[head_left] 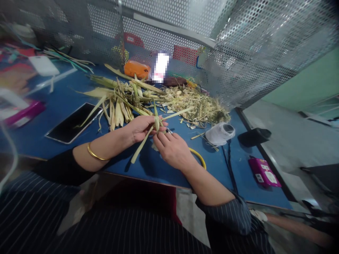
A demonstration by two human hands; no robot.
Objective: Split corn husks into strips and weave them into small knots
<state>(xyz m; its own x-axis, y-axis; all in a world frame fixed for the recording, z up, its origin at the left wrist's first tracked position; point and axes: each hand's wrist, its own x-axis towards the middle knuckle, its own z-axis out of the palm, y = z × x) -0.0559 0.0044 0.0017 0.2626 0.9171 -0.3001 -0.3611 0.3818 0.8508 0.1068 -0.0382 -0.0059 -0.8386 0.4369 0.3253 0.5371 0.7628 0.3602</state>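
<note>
**Knotted strips (157, 123) in two hands above a blue surface (215, 164)**

The knotted strips sit just above the surface, to the left of the white spool (215, 134), which serves as landmark throughout. The left hand (141, 128) pinches them between thumb and fingers. The right hand (172, 148) has its fingers curled against their lower end; its thumb is hidden, so I cannot tell whether it grips.

Pale green-yellow and flat, the strips wrap into a compact knot with loose ends sticking out crosswise, one of them slanting toward the wearer.

A yellow ring (200, 157), partly hidden, lies left of the spool and nearer the wearer. Beyond the spool and leftward spread dry shreds (196, 106), then a heap of long husks (119, 113); farther left lies a dark-screened tablet (74, 123), partly crossed by a husk. An orange packet (134, 69) rests beyond the spool, well to its left. Right of the spool stands a black roll (254, 137), with a purple box (265, 172) nearer the wearer.

Past the spool, a perforated metal screen (169, 30) rises behind the surface, red shapes showing through. Far to the spool's right are grey floor (291, 116) and a pale green wall (299, 81).
</note>
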